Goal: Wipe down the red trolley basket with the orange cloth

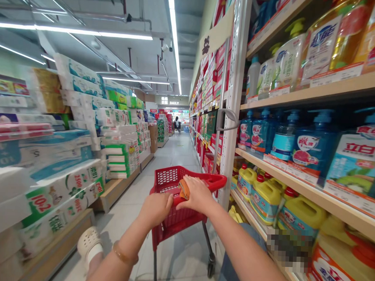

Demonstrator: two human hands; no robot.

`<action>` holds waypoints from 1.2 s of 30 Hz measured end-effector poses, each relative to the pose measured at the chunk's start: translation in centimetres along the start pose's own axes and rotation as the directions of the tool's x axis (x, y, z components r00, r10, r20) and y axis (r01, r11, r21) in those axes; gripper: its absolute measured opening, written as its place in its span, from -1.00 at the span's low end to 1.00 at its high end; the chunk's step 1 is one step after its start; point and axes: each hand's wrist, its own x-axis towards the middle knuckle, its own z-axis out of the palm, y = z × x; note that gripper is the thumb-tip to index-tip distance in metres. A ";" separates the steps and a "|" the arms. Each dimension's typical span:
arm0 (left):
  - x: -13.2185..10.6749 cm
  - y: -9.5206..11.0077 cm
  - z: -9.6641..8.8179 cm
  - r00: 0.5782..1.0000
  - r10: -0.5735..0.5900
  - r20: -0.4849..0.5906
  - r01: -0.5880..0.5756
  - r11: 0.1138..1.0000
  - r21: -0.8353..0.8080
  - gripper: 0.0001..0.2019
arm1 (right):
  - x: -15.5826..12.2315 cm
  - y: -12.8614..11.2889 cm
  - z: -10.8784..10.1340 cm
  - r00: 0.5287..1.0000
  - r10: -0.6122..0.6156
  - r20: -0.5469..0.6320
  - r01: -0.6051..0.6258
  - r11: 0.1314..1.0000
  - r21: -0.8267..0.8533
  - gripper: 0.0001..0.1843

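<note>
A small red shopping cart [170,179] stands in the aisle just ahead of me. My left hand [156,208] is closed around the cart's near rim. My right hand [196,194] lies over the rim beside it, fingers pressed down on an orange cloth-like thing [183,189]. A bracelet sits on my left wrist. My white shoe [89,241] shows at the lower left.
Shelves of yellow jugs [265,198] and blue pump bottles [261,133] run along the right. Stacked tissue and paper packs [63,185] line the left on low wooden platforms. The tiled aisle [177,150] stretches ahead; a person stands far off at its end.
</note>
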 end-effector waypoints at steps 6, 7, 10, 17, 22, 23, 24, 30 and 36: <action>0.0 0.5 0.1 1.000 -0.012 -0.027 0.009 0.991 -0.134 -0.54 | -0.1 1.2 -0.8 0.992 -0.093 0.083 0.091 0.995 0.029 -0.03; 0.1 0.4 0.2 0.999 -0.007 -0.048 -0.003 0.980 -0.198 -0.60 | -0.2 1.3 -1.0 0.991 -0.104 0.079 0.101 0.994 0.046 -0.15; 0.9 0.4 0.3 0.989 0.030 -0.148 -0.085 0.919 -0.386 -0.72 | -0.1 1.4 -1.5 0.994 -0.077 0.074 0.067 0.990 0.127 -0.45; 3.8 1.8 0.2 0.984 0.054 -0.172 -0.101 0.957 -0.273 -0.81 | 0.9 1.8 -1.4 0.990 -0.047 0.130 0.017 0.975 0.222 -0.45; 3.8 2.4 0.0 0.980 0.019 -0.199 -0.057 0.981 -0.185 -0.80 | 1.2 2.0 -1.6 0.976 -0.093 0.195 0.058 0.982 0.180 0.07; 3.7 2.4 0.0 0.977 0.032 -0.211 -0.071 0.981 -0.180 -0.78 | 1.3 2.0 -1.7 0.974 -0.089 0.209 0.052 0.983 0.175 0.17; 3.5 2.5 0.1 0.974 0.052 -0.221 -0.092 0.981 -0.172 -0.76 | 1.4 2.1 -1.7 0.971 -0.083 0.224 0.044 0.984 0.172 0.21; 3.5 2.9 0.5 0.966 0.136 -0.221 -0.160 0.983 -0.095 -0.78 | 2.0 2.4 -1.5 0.971 -0.081 0.225 0.048 0.988 0.148 0.04; 4.1 3.2 1.0 0.970 0.054 -0.239 -0.097 0.980 -0.175 -0.75 | 2.3 3.5 -1.2 0.971 -0.127 0.202 0.107 0.989 0.105 -0.01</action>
